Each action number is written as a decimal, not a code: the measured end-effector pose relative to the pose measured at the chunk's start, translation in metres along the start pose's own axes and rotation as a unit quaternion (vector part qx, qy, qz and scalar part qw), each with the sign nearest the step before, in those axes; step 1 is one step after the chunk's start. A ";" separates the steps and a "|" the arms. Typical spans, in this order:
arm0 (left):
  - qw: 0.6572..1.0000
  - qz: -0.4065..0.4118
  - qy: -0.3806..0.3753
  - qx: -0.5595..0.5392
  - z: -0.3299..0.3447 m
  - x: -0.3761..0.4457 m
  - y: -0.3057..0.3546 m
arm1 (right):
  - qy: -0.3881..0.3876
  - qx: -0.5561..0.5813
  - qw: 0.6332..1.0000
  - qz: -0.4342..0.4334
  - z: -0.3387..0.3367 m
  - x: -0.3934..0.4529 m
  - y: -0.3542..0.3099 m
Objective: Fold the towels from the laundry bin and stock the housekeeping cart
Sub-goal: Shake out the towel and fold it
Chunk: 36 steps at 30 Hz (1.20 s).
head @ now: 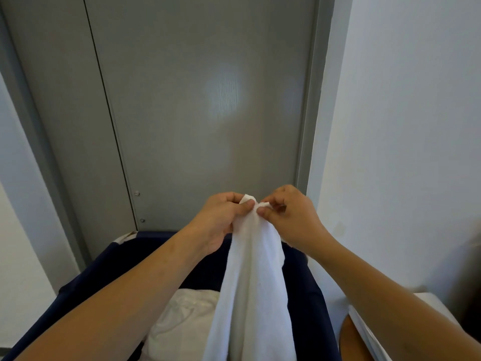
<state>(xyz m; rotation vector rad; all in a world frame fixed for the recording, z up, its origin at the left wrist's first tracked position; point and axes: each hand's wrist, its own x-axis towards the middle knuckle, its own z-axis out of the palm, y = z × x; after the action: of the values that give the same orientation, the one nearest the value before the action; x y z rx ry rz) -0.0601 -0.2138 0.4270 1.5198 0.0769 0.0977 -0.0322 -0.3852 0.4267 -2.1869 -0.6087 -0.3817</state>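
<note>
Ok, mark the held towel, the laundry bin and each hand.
held towel (250, 282), head view, on the hanging cloth below the hands.
laundry bin (86, 280), head view, on its dark blue left wall.
left hand (221, 217), head view, on its back.
right hand (294, 217), head view, on its back.

A white towel (250, 282) hangs lengthwise, bunched narrow at its top edge, over a dark navy laundry bin (86, 280). More crumpled white towels (182, 316) lie inside the bin.

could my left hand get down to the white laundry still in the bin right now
Probably not yet: the left hand pinches the raised towel, which hangs over the laundry in the bin.
</note>
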 end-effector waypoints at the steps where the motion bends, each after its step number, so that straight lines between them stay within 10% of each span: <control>1: 0.999 0.018 0.026 0.021 0.000 -0.001 0.001 | 0.004 -0.003 1.000 -0.002 0.002 -0.001 -0.002; 9: 0.997 0.041 0.065 -0.030 0.009 -0.010 0.001 | 0.035 0.208 0.977 0.029 0.008 -0.008 -0.012; 28: 0.993 0.096 -0.030 0.056 0.004 -0.019 0.002 | 0.082 0.270 0.957 0.069 0.012 -0.005 0.002; 36: 0.993 0.069 0.065 0.076 -0.004 -0.007 -0.003 | -0.163 0.160 0.967 0.115 0.028 -0.021 0.050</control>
<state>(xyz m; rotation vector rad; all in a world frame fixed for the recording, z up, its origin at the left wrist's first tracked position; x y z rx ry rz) -0.0680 -0.2105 0.4235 1.6683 0.0851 0.3070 -0.0208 -0.3971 0.3679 -1.9878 -0.5402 0.1932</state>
